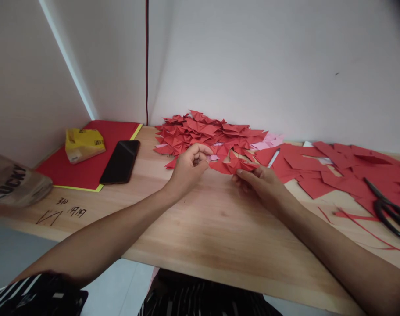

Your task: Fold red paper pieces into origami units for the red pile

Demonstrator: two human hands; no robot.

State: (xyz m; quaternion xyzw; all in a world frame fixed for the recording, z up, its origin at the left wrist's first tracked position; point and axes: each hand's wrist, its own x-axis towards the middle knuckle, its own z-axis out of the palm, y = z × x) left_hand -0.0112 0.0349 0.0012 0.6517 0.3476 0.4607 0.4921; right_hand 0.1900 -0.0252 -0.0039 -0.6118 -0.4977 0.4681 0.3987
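A piece of folded red paper (231,166) with pointed ends is held just above the wooden table. My right hand (261,182) pinches its right end, thumb on top and the other fingers partly hidden beneath. At the paper's left tip is my left hand (188,166), its fingers curled and thumb bent in against that tip. Behind both hands rises a heap of red folded paper pieces (203,129), stacked against the wall. Some pink paper (269,140) pokes out at the heap's right side.
Flat red paper pieces (338,171) spread over the right side, with a white pen (274,158), black-handled scissors (389,210) and thin red strips (358,216). To the left are a phone (120,162), red sheets (60,171), a yellow packet (84,145) and a clear plastic cup (35,188).
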